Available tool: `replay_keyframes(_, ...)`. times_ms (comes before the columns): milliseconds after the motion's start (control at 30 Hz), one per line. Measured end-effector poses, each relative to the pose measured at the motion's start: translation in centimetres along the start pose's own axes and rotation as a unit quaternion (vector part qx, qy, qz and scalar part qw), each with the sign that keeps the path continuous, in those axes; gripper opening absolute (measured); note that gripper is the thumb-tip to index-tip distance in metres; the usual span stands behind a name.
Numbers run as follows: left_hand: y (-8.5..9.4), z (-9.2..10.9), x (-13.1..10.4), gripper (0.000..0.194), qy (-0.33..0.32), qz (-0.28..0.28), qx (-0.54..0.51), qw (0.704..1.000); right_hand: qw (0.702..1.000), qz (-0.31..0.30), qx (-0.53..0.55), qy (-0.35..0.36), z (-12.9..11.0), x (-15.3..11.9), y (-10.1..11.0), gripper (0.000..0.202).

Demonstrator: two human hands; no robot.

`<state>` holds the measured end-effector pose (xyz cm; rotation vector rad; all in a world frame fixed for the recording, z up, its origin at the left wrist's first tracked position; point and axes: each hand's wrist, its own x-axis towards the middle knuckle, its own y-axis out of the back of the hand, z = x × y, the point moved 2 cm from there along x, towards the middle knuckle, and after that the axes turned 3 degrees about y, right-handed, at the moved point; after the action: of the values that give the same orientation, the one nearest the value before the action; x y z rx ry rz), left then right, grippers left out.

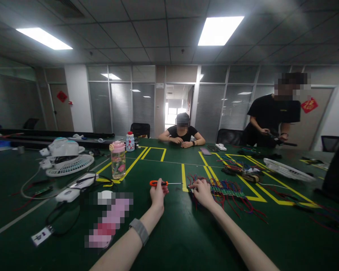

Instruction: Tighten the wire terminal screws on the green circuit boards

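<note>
My left hand (158,194) is closed around the orange and black handle of a screwdriver (155,183), whose thin shaft points right, toward the boards. A long row of green circuit boards (228,191) with many red and blue wires lies on the table to the right. At the left end of this row, my right hand (202,192) has its fingers bent and closed on a board's edge; the fingers cover the exact spot they grip. The screwdriver's tip is apart from the boards, left of my right hand.
On the green table (175,233) stand a pink-lidded bottle (118,162) and a patterned bottle (130,142). Left are fan parts (70,165), a power strip (76,187) and a blurred pink object (113,218). One person (182,133) sits opposite; another (274,116) stands at right.
</note>
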<state>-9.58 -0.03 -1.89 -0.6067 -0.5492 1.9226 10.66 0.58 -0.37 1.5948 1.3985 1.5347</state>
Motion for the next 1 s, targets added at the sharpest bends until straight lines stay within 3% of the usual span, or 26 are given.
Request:
replay_keyframes(367,0.2,0.0,-0.2,0.020,-0.010,0.002,0.027,1.000,1.000,0.003,0.031,0.000,-2.8,-0.6,-0.1,0.019)
replay_keyframes(567,0.4,2.1,-1.2,0.030,-0.061,0.002,0.064,0.996,0.987,-0.055,0.125,0.087,-5.3,-5.3,0.1,0.022)
replay_keyframes(667,-0.1,3.7,-2.3,0.038,-0.101,-0.042,0.105,0.989,0.960,-0.076,0.238,0.127,-5.5,-9.1,1.0,0.018)
replay_keyframes(767,-0.9,4.8,-4.3,0.043,-0.135,-0.108,0.161,0.972,0.942,-0.083,0.308,0.105,-5.0,-11.8,1.7,0.015)
replay_keyframes(933,-1.9,5.4,-8.6,0.039,-0.185,-0.219,0.252,0.924,0.927,-0.085,0.364,0.027,-4.6,-12.7,1.9,0.012)
replay_keyframes(967,-2.0,5.4,-9.4,0.037,-0.196,-0.242,0.277,0.909,0.924,-0.087,0.371,0.017,-4.7,-12.6,1.9,0.012)
replay_keyframes(1000,-2.2,5.6,-10.1,0.036,-0.232,-0.271,0.330,0.874,0.922,-0.088,0.376,0.012,-4.8,-12.5,2.0,0.012)
